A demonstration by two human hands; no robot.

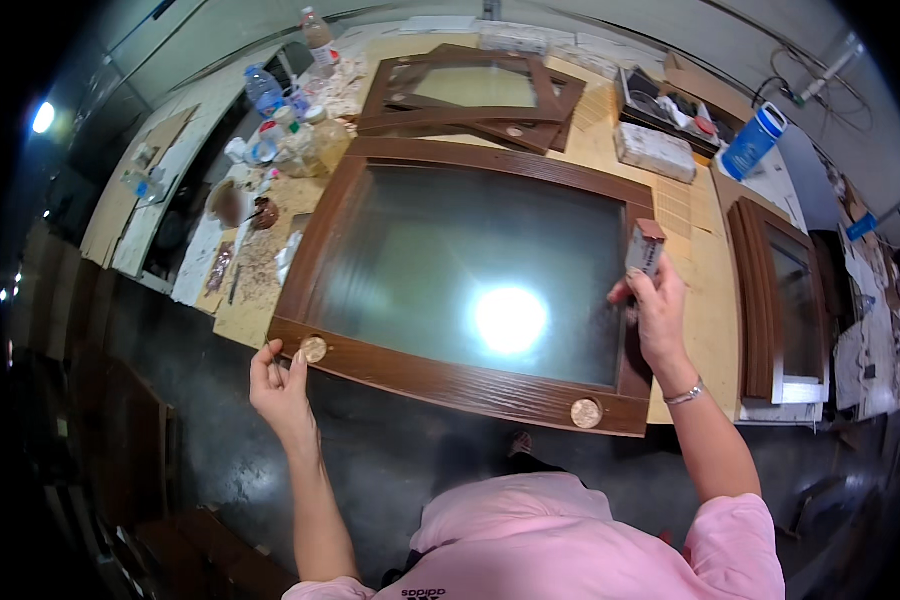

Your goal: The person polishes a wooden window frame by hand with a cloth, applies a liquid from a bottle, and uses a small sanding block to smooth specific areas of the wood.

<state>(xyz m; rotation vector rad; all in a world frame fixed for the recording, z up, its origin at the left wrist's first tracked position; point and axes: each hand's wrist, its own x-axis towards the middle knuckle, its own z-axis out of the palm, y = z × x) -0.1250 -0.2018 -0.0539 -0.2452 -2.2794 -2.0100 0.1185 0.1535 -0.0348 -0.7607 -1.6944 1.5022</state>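
A brown wooden cabinet door (450, 390) with a dark glass panel lies on the worktable, its near edge over the front. Two round, pale hinge holes, a left one (313, 349) and a right one (586, 413), show in its near rail. My left hand (284, 392) grips the door's near left corner, thumb beside the left hole and fingers curled at the edge. Over the right stile, my right hand (660, 312) is closed round a small grey sanding block (645, 248) with a reddish-brown end. Whether the block touches the wood I cannot tell.
More framed doors (470, 90) are stacked at the back; others stand upright (760, 300) at the right. A wrapped white block (655, 152), an open tool box (670, 105) and a blue bottle (753, 142) sit back right. Bottles and jars (305, 140) crowd the left.
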